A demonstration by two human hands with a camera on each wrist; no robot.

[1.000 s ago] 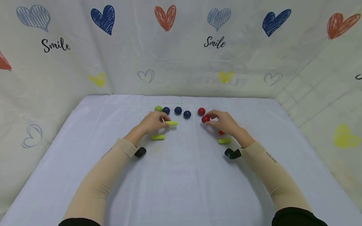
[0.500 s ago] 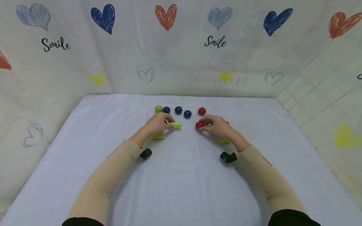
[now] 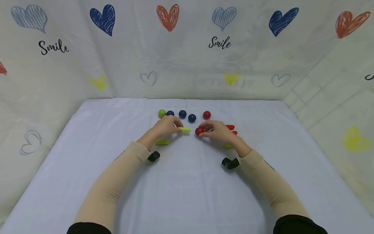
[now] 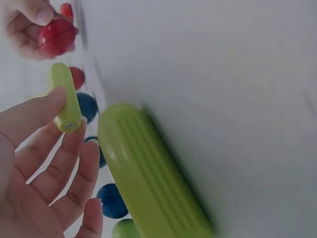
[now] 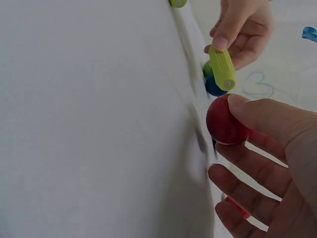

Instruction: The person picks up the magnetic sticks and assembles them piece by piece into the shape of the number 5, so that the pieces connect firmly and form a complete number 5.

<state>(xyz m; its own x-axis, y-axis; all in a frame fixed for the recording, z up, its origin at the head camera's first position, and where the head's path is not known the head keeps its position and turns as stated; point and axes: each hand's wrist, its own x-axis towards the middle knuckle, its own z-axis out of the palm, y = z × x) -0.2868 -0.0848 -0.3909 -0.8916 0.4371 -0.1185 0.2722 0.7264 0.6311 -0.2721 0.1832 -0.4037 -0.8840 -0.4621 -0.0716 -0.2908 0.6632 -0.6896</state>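
In the head view my left hand [image 3: 166, 126] pinches a yellow-green ridged stick [image 3: 184, 129], its free end toward the right hand. In the left wrist view, thumb and fingertips grip the stick [image 4: 65, 96], which has a small metal-looking dot at its end. My right hand [image 3: 217, 131] holds a red ball [image 3: 199, 131] between thumb and fingers. The right wrist view shows this ball [image 5: 227, 119] close to the stick, its other fingers spread loosely. Stick and ball are apart, with a small gap. Another yellow-green stick [image 3: 162, 142] lies below the left hand.
Behind the hands sit a green ball [image 3: 162, 113], several dark blue balls [image 3: 182, 113] and another red ball [image 3: 206, 114]. Red sticks [image 3: 230, 127] and a yellow-green stick [image 3: 228, 146] lie partly hidden by the right hand. A white cloth [image 3: 187, 195] covers the table.
My left hand has moved right with the yellow-green stick, and my right hand has moved left with the red ball. The gap between them has narrowed. Red sticks show more behind the right hand.
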